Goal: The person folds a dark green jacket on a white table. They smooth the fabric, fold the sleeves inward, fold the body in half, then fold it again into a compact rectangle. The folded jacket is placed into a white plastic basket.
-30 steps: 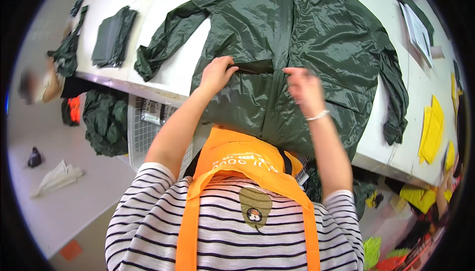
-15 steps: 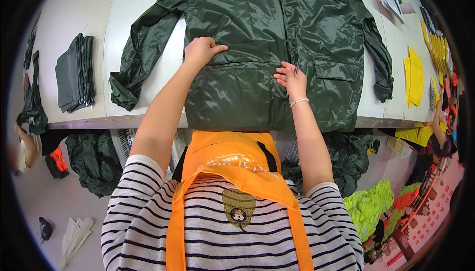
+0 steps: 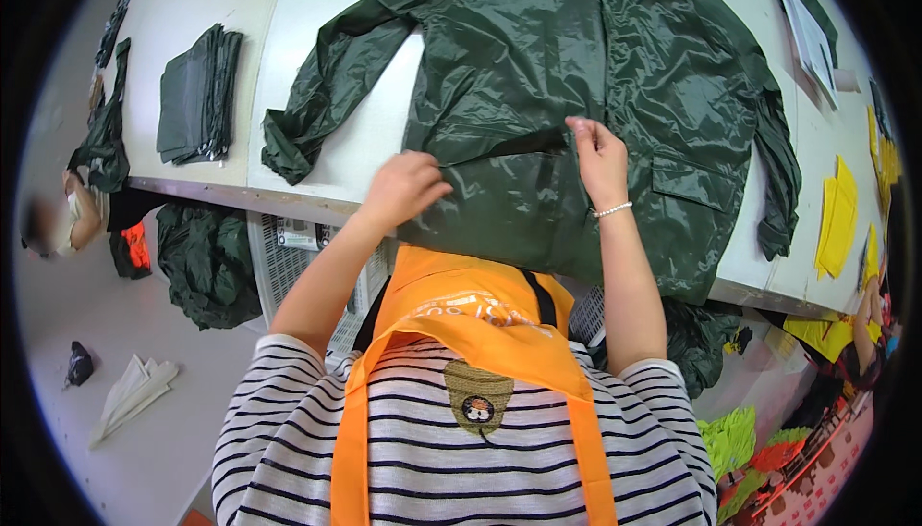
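Jacket (image 3: pixel 576 74) dk-green, flat on white surface (image 3: pixel 317 156), frame centre | L hand (image 3: pixel 408 185) + R hand (image 3: pixel 597 146) now pinching pocket flap, lifted vs 0.5 s ago | pocket opening up

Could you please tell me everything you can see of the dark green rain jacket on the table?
The dark green rain jacket lies spread flat on the white table, its hem hanging over the near edge. It looks like thin, shiny, crinkled waterproof fabric. Both sleeves trail outward and down. A flapped pocket shows by the right hand, which pinches a fold; the left hand grips the fabric beside it.
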The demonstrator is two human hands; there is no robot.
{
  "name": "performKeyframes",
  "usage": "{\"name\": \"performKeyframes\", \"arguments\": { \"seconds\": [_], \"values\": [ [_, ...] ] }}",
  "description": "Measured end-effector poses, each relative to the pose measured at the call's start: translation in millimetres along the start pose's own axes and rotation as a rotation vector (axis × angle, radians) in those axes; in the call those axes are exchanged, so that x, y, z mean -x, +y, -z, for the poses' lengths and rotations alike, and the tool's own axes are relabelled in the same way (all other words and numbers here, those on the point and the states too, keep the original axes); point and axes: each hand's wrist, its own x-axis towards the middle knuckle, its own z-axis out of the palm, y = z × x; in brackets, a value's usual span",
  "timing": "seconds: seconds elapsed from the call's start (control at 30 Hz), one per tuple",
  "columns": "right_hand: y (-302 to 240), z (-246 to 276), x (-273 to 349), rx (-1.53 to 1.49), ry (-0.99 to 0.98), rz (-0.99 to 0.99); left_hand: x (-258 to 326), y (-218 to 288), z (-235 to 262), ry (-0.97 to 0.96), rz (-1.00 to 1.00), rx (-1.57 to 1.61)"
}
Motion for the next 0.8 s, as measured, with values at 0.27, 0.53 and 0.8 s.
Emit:
{"name": "performKeyframes", "arguments": {
  "seconds": [0.27,0.53,0.8],
  "values": [
    [12,-12,19,0.600,-0.446,-0.248,92,-164,105,0.707,1.040,-0.128],
    [-59,-68,31,0.682,-0.286,-0.107,101,-136,86,0.610,0.987,0.688],
    [-136,-207,58,-0.201,-0.462,0.032,84,-39,99,0.459,0.811,0.724]
  ]
}}
